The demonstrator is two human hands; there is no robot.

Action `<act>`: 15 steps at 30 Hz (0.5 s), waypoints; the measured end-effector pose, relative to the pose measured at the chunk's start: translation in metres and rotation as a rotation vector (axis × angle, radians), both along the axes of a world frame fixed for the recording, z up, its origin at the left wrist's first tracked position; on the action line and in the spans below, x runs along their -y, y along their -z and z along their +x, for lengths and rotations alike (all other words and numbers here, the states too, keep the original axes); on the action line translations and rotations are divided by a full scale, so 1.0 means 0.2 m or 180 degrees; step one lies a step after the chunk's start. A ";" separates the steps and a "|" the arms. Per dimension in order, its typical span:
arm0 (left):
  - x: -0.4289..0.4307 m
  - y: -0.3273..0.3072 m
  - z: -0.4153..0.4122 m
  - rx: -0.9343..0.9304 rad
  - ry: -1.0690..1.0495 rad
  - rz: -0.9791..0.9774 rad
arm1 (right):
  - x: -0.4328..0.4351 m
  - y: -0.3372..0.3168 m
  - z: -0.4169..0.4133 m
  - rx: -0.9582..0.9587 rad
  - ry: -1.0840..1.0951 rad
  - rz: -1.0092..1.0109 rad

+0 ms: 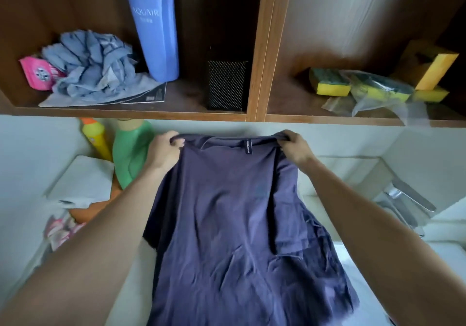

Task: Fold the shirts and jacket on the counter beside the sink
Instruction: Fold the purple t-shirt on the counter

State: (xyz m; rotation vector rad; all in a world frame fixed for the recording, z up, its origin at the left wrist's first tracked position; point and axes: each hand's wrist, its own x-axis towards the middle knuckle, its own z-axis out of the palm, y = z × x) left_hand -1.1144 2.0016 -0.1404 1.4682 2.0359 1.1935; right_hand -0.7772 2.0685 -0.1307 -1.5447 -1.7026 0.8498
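While the shirt (239, 225) hangs at frame centre over the white counter (133, 288), left hand (164, 150) pinches one shoulder at 11 o'clock, right hand (296, 148) the other at 1 o'clock. Judged: held spread by the shoulders so cloth drops flat for folding; tap (403, 202) at 3 o'clock.

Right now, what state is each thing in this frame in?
purple shirt: unfolded, held up by its shoulders, hem draped below.
left grip: pinching one shirt shoulder.
right grip: pinching the other shoulder.
blue bottle: upright on the shelf.
grey cloth: crumpled on the shelf.
green bottle: standing on the counter.
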 end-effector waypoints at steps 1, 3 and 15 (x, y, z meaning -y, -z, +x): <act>-0.03 0.01 0.00 -0.0061 -0.0009 0.0035 | -0.04 0.00 -0.01 -0.0123 0.0003 0.0062; -0.09 0.07 0.01 0.0167 0.0187 -0.0046 | -0.10 0.04 -0.02 -0.0179 -0.0157 0.0080; 0.30 0.79 0.09 -0.1521 0.1315 -0.2253 | 0.22 0.71 0.49 0.1184 0.0473 -0.1278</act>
